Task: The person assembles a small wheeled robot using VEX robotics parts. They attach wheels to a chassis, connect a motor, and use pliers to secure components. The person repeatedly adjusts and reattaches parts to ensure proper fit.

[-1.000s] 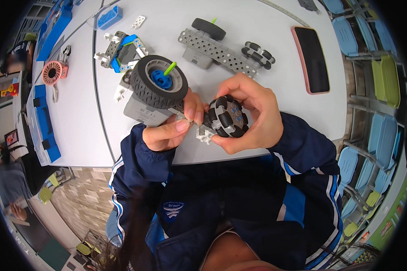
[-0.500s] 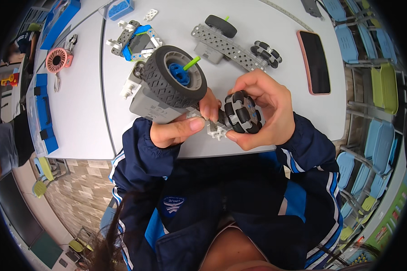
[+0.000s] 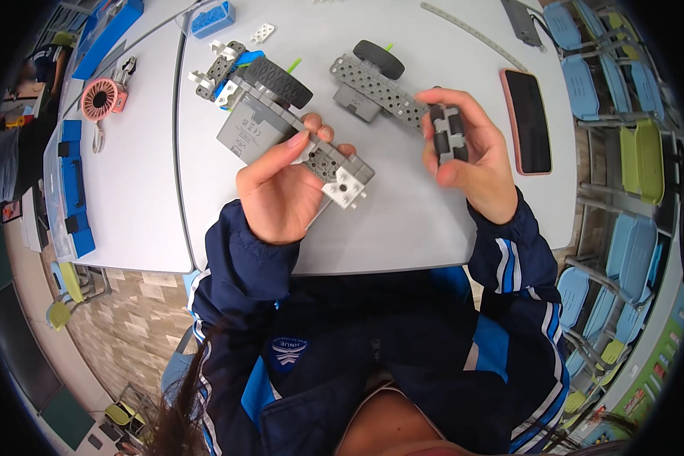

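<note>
My left hand (image 3: pixel 285 186) grips a grey perforated beam assembly (image 3: pixel 323 163), its fingers wrapped around the beam. That assembly carries a grey motor block (image 3: pixel 252 128), a black rubber-tyred wheel (image 3: pixel 280 82) with a green axle, and a white corner connector (image 3: pixel 345 188) at its near end. Apart from it, to the right, my right hand (image 3: pixel 482 156) pinches a black-and-grey roller wheel (image 3: pixel 448 135), seen edge-on. Beyond the hands lies a second beam assembly (image 3: pixel 380 90) with its own tyred wheel (image 3: pixel 378 59); its right end is hidden behind my right hand.
A pink-cased phone (image 3: pixel 528 121) lies at the right. Behind the left assembly sits a grey, white and blue frame piece (image 3: pixel 219 72). A blue parts box (image 3: pixel 213 20), a ruler (image 3: pixel 471 32), a pink fan (image 3: pixel 102 99) and a blue-latched case (image 3: pixel 74 190) are farther out.
The roller wheel has come away from the left-hand assembly and moved right in my right hand. My left hand has turned the assembly, so its beam and white connector now show.
</note>
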Demonstrator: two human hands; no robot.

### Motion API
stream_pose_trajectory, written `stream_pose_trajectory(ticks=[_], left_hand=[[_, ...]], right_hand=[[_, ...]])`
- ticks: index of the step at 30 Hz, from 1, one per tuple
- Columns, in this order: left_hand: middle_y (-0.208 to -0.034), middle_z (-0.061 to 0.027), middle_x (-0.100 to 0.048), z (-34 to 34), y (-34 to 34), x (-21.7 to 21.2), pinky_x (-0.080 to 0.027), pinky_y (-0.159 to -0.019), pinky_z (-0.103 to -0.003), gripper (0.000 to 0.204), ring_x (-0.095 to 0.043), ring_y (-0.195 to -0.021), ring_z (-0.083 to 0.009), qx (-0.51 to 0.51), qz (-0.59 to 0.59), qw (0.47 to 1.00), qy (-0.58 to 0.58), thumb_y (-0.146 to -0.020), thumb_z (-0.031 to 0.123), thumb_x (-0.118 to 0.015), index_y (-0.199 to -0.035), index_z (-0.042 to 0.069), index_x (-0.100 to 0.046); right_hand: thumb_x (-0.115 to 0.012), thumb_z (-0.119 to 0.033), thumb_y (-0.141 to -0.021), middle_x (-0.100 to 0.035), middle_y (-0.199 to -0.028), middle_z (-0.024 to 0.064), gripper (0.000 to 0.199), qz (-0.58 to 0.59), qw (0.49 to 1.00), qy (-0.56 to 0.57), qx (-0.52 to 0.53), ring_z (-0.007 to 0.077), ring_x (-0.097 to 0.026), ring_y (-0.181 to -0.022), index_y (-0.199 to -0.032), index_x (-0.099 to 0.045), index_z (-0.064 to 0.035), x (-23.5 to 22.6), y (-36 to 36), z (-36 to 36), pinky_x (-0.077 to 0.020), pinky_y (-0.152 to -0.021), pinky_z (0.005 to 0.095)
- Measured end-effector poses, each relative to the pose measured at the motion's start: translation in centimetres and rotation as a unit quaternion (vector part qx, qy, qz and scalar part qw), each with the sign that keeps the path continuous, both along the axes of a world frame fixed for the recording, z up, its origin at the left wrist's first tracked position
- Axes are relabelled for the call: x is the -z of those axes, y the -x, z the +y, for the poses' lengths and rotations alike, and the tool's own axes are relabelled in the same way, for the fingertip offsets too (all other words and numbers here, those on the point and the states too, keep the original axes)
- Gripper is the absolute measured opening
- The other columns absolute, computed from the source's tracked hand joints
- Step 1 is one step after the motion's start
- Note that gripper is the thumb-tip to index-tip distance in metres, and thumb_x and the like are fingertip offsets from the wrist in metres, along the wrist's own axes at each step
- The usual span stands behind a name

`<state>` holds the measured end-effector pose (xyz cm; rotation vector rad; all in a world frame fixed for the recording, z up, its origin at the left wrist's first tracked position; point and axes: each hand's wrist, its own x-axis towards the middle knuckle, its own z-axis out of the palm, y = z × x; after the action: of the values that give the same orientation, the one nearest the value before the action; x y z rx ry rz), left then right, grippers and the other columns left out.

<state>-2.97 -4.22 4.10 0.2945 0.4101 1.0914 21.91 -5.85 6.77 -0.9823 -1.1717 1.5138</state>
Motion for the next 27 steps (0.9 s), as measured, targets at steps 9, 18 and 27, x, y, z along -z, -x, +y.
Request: stream_pose_trajectory(ticks=[9,18,27], left_hand=[[-0.109,-0.0102,-0.061,0.5,0.5,0.0,-0.054,-0.090,-0.049,0.030,-0.060,-0.105,-0.0219,-0.083,0.015,0.995,-0.045,-0.092,0.005,-0.053,-0.122,0.007,-0.051],[-0.128,-0.0131,-0.060,0.4,2.5,0.1,-0.052,-0.091,-0.043,0.045,-0.060,-0.115,-0.0209,-0.084,0.032,0.996,0.003,-0.096,0.012,-0.052,-0.139,0.005,-0.042],[-0.125,-0.0107,-0.064,-0.9,3.4,-0.2,-0.056,-0.079,-0.038,0.055,-0.062,-0.094,-0.0283,-0.056,-0.026,0.996,0.065,-0.102,0.029,-0.047,-0.147,0.000,-0.036]], right_hand=[[-0.081,-0.005,-0.077,-0.058,-0.107,0.0043,0.054,-0.079,0.931,-0.190,0.302,0.0117,-0.055,-0.098,-0.124,-0.055,-0.0025,2.6,-0.2,0.0,-0.0469,-0.084,0.0252],[-0.080,-0.005,-0.078,-0.066,-0.089,0.0082,0.028,-0.327,0.922,-0.200,0.046,0.0160,-0.063,-0.079,-0.102,-0.066,-0.0003,4.2,0.7,-3.2,-0.0490,-0.074,0.0266],[-0.081,-0.026,-0.077,-0.066,-0.103,0.0132,0.029,-0.571,0.731,-0.355,0.120,0.0284,-0.061,-0.094,-0.095,-0.074,-0.0039,3.5,0.4,-1.8,-0.0474,-0.080,0.0371]])
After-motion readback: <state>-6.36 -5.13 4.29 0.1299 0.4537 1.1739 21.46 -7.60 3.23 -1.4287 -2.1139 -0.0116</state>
